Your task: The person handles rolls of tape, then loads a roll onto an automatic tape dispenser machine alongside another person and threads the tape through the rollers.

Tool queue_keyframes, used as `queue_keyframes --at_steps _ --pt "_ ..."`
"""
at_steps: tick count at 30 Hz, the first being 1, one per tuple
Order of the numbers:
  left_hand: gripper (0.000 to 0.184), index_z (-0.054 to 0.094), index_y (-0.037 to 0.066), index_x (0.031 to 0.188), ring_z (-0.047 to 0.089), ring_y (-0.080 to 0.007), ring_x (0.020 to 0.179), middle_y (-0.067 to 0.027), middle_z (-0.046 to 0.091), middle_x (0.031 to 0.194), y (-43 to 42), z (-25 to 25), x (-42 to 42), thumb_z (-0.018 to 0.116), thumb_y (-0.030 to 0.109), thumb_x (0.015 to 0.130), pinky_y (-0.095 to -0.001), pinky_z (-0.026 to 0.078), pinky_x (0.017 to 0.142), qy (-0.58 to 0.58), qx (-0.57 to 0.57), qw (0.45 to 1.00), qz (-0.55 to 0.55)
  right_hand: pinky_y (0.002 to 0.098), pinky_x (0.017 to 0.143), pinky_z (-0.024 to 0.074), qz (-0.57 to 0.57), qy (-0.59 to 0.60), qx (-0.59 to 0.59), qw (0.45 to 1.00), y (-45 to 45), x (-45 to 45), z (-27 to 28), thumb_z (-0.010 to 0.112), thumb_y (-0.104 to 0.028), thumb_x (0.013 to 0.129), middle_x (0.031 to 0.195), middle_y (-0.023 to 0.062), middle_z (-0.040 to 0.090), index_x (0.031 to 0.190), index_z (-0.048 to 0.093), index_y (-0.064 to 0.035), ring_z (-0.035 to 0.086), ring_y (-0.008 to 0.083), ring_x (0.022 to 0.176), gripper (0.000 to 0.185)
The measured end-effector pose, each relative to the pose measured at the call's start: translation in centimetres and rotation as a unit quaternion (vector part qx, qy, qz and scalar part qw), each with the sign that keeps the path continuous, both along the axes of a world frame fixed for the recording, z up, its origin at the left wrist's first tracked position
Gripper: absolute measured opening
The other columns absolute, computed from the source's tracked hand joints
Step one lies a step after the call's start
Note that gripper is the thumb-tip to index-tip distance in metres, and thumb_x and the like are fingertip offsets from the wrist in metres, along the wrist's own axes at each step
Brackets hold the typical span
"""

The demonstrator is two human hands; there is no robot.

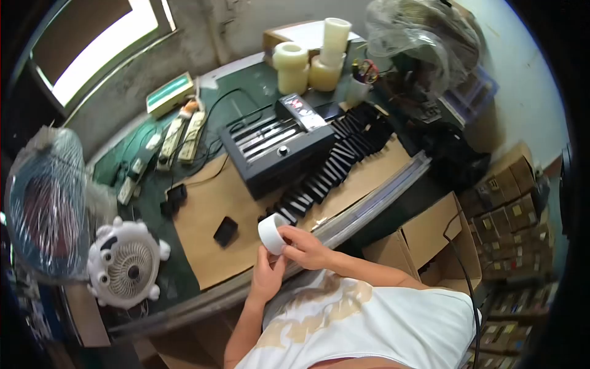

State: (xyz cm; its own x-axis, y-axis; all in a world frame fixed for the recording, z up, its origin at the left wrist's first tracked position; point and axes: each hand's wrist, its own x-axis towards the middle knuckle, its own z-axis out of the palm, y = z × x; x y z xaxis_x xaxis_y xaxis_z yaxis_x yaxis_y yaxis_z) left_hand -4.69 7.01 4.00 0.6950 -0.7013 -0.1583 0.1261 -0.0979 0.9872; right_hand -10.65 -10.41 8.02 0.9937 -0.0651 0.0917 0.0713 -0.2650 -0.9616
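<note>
A white roll of tape (pixel 269 234) is held upright between both hands, just over the front edge of the workbench. My left hand (pixel 268 274) grips its lower side, fingers closed around the edge. My right hand (pixel 305 248) pinches the roll from the right, thumb and fingers together. A small black block (pixel 226 232) lies on the brown cardboard sheet (pixel 203 246) left of the roll. Just behind the roll begins a long row of black pieces (pixel 332 172), standing side by side and running to the back right.
Behind the row stands a black machine (pixel 276 147) with a knob. A white fan (pixel 130 264) sits at the left, near power strips (pixel 181 138). Large cream tape rolls (pixel 292 67) and a pen cup (pixel 358 89) stand at the back. An open carton (pixel 430 240) is below right.
</note>
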Motion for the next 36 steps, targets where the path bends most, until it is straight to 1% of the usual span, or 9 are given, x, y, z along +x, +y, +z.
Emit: queue_keyframes --at_steps 5,8,11,12,19,22,25,32,36 --pt "0.09 0.017 0.005 0.152 0.05 -0.0297 0.13 -0.0169 0.038 0.148 -0.9 1.3 -0.7 0.073 0.0 0.082 -0.0453 0.045 0.109 -0.252 -0.002 0.962 0.108 0.0326 0.089 0.048 0.019 0.053 0.277 0.959 -0.3 -0.3 -0.5 0.048 -0.002 0.085 0.11 0.0079 0.062 0.122 0.057 0.0024 0.057 0.0135 0.102 0.038" --pt "0.088 0.025 0.009 0.149 0.039 -0.0355 0.139 -0.0223 0.033 0.148 -0.9 2.7 0.3 0.076 0.007 0.077 -0.0479 0.046 0.107 -0.262 -0.11 0.958 0.037 0.0334 0.089 0.0474 0.061 0.071 0.349 0.932 0.0 -0.7 0.4 0.049 -0.001 0.082 0.106 0.0104 0.062 0.121 0.058 0.0021 0.06 0.0186 0.101 0.04" --pt "0.082 0.03 0.011 0.148 0.051 -0.0283 0.128 -0.0145 0.041 0.144 -1.0 2.4 1.2 0.068 0.003 0.075 -0.0442 0.045 0.108 -0.283 -0.085 0.955 0.036 0.0369 0.09 0.0476 0.079 -0.038 0.031 0.996 -0.7 -0.8 1.9 0.051 -0.002 0.078 0.108 0.0142 0.063 0.115 0.059 0.0019 0.061 0.0289 0.102 0.038" --pt "0.077 0.035 0.013 0.146 0.053 -0.0271 0.125 -0.0114 0.048 0.136 -1.1 3.1 0.5 0.068 0.019 0.077 -0.0431 0.048 0.104 -0.023 -0.171 0.983 0.063 0.0421 0.091 0.0476 0.083 -0.101 -0.05 0.99 -0.7 -0.6 1.3 0.056 -0.004 0.074 0.11 0.0168 0.063 0.108 0.06 0.0009 0.059 0.0377 0.102 0.035" --pt "0.073 0.03 0.018 0.151 0.057 -0.0256 0.122 -0.0101 0.05 0.138 -0.5 4.8 1.9 0.056 0.041 0.088 -0.0446 0.057 0.093 0.349 -0.24 0.906 -0.008 0.049 0.102 0.0427 -0.013 -0.261 -0.232 0.937 -0.6 -0.9 1.6 0.067 -0.015 0.072 0.116 0.0126 0.067 0.094 0.067 -0.0034 0.055 0.0353 0.122 0.025" --pt "0.073 0.027 0.028 0.155 0.049 -0.0259 0.133 -0.0059 0.042 0.149 -0.1 3.9 1.9 0.059 0.042 0.091 -0.0479 0.055 0.095 0.338 -0.229 0.913 -0.016 0.0522 0.107 0.0393 0.007 -0.216 -0.137 0.967 -1.5 -0.6 -1.3 0.07 -0.02 0.08 0.116 0.0109 0.068 0.092 0.071 -0.0032 0.052 0.0384 0.127 0.021" --pt "0.074 0.036 0.017 0.151 0.059 -0.0248 0.121 -0.0069 0.052 0.14 -0.4 4.6 1.3 0.065 0.041 0.088 -0.045 0.053 0.098 0.328 -0.26 0.908 0.012 0.0487 0.108 0.0385 -0.024 -0.211 -0.103 0.972 -1.0 -0.6 -1.2 0.07 -0.015 0.076 0.109 0.0106 0.071 0.1 0.073 -0.0051 0.054 0.0347 0.124 0.025" --pt "0.074 0.028 0.018 0.15 0.053 -0.0292 0.126 -0.0118 0.047 0.138 -0.1 7.1 1.2 0.063 0.035 0.087 -0.0528 0.055 0.096 0.301 -0.21 0.93 0.003 0.0375 0.096 0.046 -0.022 -0.099 0.037 0.994 0.4 -1.4 0.5 0.062 -0.007 0.08 0.088 0.0107 0.07 0.09 0.072 0.0024 0.06 0.0269 0.106 0.017" --pt "0.07 0.03 0.018 0.149 0.052 -0.032 0.127 -0.0135 0.047 0.137 -0.2 5.6 1.2 0.06 0.038 0.089 -0.0552 0.051 0.1 0.217 -0.259 0.941 0.001 0.04 0.097 0.0455 -0.015 -0.13 -0.031 0.991 0.3 -1.3 0.8 0.076 -0.017 0.076 0.118 0.0172 0.062 0.101 0.07 -0.0011 0.054 0.0296 0.113 0.03"
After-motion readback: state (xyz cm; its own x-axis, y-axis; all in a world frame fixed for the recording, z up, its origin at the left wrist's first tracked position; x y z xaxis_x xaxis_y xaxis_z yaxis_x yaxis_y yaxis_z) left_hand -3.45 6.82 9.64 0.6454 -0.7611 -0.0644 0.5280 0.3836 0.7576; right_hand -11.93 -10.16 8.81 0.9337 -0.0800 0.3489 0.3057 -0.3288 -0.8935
